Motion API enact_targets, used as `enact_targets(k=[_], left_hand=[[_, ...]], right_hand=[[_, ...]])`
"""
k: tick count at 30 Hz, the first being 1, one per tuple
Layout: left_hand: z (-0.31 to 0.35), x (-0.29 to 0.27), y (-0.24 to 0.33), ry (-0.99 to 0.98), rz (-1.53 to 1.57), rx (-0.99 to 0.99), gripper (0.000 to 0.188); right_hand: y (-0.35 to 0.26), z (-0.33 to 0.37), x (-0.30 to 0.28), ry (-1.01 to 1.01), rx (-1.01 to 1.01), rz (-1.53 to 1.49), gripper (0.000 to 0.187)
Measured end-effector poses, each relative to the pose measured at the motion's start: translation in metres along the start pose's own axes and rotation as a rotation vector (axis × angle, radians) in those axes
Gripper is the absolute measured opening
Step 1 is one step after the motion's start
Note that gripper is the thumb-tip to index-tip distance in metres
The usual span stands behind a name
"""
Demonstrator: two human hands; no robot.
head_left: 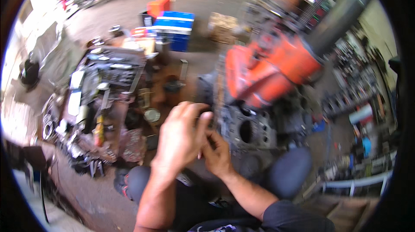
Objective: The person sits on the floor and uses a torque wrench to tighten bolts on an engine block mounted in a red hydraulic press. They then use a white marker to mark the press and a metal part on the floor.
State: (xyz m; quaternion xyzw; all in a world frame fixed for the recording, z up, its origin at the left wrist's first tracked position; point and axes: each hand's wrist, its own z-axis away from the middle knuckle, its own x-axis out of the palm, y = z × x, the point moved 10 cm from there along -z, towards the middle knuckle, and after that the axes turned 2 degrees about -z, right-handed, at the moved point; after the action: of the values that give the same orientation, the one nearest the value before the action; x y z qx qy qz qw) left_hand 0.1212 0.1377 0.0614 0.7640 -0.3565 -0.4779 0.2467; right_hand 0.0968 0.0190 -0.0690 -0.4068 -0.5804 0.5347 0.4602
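Observation:
Both of my hands meet in front of me, above my knees, and the picture is blurred there. My left hand (179,132) has its fingers curled forward, with the thumb close to them. Just under it, my right hand (217,155) is closed, its fingertips against the left hand's thumb side. Something small and dark seems to lie between them, but my fingers hide most of it. Right of my hands stands a grey engine block (253,130) with a large round bore. A round metal piece (152,115) lies left of my left hand.
An orange machine part (272,72) with a thick grey column rises over the block. Left lies a tray of tools (114,65), beside a yellow-and-red tube (99,130). Beyond are a blue box (175,28) and a cardboard box (222,27). Metal parts (350,93) crowd the right.

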Motion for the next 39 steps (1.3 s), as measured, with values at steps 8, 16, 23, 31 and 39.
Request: enact_targets(k=[8, 16, 23, 31, 39], left_hand=[[0.055, 0.125, 0.076, -0.679, 0.627, -0.206, 0.040], [0.092, 0.183, 0.115, -0.719, 0.236, -0.056, 0.032], [0.157, 0.235, 0.151, -1.045, 0.822, -0.378, 0.039], [0.188, 0.252, 0.154, -1.308, 1.094, -0.627, 0.048], [0.160, 0.249, 0.118, -1.100, 0.647, -0.404, 0.032]], right_hand=[[-0.131, 0.053, -0.144, 0.333, -0.344, 0.049, 0.024], [-0.118, 0.115, -0.210, 0.330, -0.213, 0.109, 0.024], [-0.097, 0.160, -0.238, 0.080, 0.021, 0.133, 0.019], [-0.306, 0.199, -0.297, 0.415, -0.703, 0.533, 0.028], [-0.309, 0.195, -0.429, 0.819, -0.767, 0.323, 0.019]])
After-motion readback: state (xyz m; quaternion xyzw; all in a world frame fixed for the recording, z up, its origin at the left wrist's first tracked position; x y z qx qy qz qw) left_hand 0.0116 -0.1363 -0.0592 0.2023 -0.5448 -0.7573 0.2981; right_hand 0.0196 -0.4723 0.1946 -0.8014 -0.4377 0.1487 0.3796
